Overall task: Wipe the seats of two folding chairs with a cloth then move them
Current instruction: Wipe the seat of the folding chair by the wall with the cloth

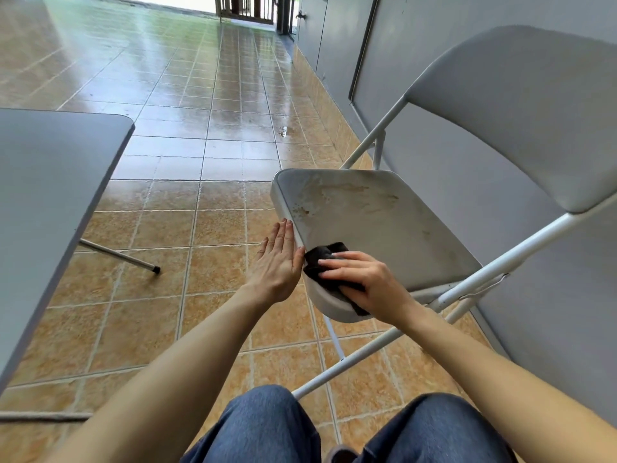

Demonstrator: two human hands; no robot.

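Note:
A grey folding chair (384, 222) stands unfolded against the wall on the right, its seat streaked with brown dirt. My right hand (364, 282) presses a dark cloth (322, 259) onto the near front corner of the seat. My left hand (278, 259) is flat, fingers together, its palm against the seat's front edge beside the cloth, holding nothing. The chair's backrest (527, 108) rises at the upper right. Only this one chair is in view.
A grey folding table (50, 195) fills the left side, one of its legs (123, 257) reaching onto the tiled floor (200, 145). A grey wall panel (551, 312) runs behind the chair. My knees in blue jeans are at the bottom. A gate stands far down the corridor.

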